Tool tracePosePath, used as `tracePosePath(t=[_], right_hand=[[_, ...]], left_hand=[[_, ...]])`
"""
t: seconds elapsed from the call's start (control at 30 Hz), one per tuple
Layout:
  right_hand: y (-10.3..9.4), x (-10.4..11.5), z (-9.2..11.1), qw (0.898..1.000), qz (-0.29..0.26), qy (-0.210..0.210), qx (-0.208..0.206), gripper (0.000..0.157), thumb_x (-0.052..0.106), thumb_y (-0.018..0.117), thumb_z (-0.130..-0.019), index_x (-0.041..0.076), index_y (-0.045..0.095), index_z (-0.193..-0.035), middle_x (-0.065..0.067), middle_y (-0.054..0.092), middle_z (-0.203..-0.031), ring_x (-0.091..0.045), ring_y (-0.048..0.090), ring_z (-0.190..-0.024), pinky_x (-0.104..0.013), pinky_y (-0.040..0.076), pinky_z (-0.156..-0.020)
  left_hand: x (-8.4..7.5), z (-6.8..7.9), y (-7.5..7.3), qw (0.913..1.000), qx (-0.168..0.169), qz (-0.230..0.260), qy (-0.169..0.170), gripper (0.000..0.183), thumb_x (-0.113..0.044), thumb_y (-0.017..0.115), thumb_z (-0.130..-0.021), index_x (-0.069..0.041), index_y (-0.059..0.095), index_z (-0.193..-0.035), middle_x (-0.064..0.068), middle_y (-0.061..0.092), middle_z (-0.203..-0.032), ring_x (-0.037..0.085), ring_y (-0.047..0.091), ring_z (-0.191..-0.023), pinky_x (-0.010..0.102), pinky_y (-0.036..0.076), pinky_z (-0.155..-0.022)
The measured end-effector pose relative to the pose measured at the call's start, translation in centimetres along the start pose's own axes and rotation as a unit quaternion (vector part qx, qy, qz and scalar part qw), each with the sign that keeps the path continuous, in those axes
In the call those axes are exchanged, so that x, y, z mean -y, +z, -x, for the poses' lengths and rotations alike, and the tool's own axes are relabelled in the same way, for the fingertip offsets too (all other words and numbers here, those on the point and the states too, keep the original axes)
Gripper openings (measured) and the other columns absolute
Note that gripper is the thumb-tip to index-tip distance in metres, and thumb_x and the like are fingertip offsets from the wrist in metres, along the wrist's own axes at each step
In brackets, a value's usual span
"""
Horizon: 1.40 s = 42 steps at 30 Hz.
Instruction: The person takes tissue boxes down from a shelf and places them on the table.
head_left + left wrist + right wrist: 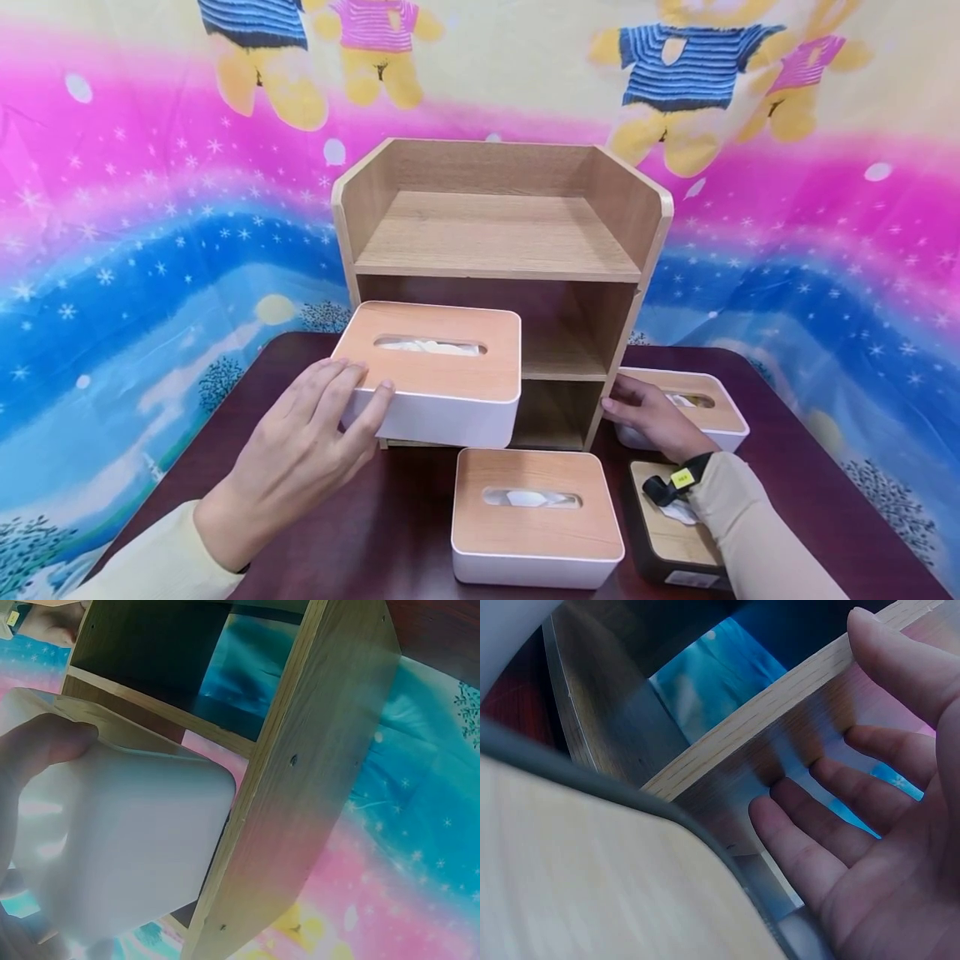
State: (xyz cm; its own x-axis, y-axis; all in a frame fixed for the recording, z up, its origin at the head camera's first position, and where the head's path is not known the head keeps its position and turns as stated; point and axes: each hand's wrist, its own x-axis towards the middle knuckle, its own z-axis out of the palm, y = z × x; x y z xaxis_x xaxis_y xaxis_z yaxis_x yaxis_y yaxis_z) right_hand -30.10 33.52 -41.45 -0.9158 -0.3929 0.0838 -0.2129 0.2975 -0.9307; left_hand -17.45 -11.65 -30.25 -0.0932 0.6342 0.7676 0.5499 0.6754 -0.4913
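Note:
My left hand [303, 454] grips the left end of a white tissue box [442, 417] with a wood-look lid, its thumb [67, 739] near the lid's rim. Raised off the table, this box overlaps the left front of a wooden shelf unit [495, 237] in the head view. My right hand [652, 417] is at the unit's right side, fairly straight fingertips against the side panel [739, 776] and thumb [885, 649] by its front edge. Behind that hand, on the table, is a second white tissue box [720, 408].
Another white tissue box [536, 533] stands on the dark red table [352, 533] in front of the unit. To its right, a dark tissue box [667, 533] with a wood-look lid lies partly under my right forearm. A printed cloth [150, 208] hangs behind.

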Motion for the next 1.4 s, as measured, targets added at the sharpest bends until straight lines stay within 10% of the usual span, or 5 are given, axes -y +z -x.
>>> tracePosePath(t=[0.27, 0.63, 1.0, 1.4], right_hand=[[0.0, 0.1, 0.0, 1.0, -0.009, -0.004, 0.0, 0.062, 0.021, 0.062, -0.097, 0.004, 0.035, -0.15, -0.02, 0.048, -0.141, -0.037, 0.052, -0.123, -0.026, 0.045, -0.094], [0.4, 0.2, 0.1, 1.0, 0.012, 0.01, -0.006, 0.063, 0.024, 0.063, -0.096, 0.008, 0.035, -0.151, -0.017, 0.048, -0.142, -0.038, 0.05, -0.125, -0.055, 0.035, -0.103], [0.2, 0.2, 0.0, 1.0, -0.009, 0.002, -0.006, 0.063, 0.021, 0.063, -0.096, 0.005, 0.036, -0.15, -0.019, 0.048, -0.141, -0.034, 0.055, -0.12, -0.027, 0.046, -0.093], [0.2, 0.1, 0.0, 1.0, -0.015, 0.0, 0.0, 0.063, 0.021, 0.063, -0.096, 0.005, 0.035, -0.15, -0.021, 0.047, -0.142, -0.036, 0.053, -0.122, -0.027, 0.046, -0.093]], left_hand=[[-0.1, 0.6, -0.3, 1.0, 0.006, 0.005, 0.001, 0.033, -0.015, 0.046, -0.089, 0.0, 0.057, -0.116, 0.031, 0.058, -0.107, 0.045, 0.059, -0.092, 0.053, 0.051, -0.081], [-0.1, 1.3, -0.9, 0.9997, 0.022, 0.013, -0.006, 0.035, -0.018, 0.044, -0.09, 0.0, 0.056, -0.118, 0.031, 0.057, -0.108, 0.046, 0.059, -0.094, 0.053, 0.052, -0.081], [0.2, 2.2, -1.2, 0.9993, 0.03, 0.022, -0.006, 0.037, -0.021, 0.045, -0.089, -0.001, 0.056, -0.119, 0.031, 0.057, -0.11, 0.046, 0.058, -0.095, 0.054, 0.051, -0.081], [0.4, 3.3, -1.6, 0.9989, 0.041, 0.02, -0.008, 0.037, -0.023, 0.042, -0.093, -0.002, 0.055, -0.12, 0.031, 0.056, -0.112, 0.046, 0.058, -0.099, 0.054, 0.051, -0.08]])
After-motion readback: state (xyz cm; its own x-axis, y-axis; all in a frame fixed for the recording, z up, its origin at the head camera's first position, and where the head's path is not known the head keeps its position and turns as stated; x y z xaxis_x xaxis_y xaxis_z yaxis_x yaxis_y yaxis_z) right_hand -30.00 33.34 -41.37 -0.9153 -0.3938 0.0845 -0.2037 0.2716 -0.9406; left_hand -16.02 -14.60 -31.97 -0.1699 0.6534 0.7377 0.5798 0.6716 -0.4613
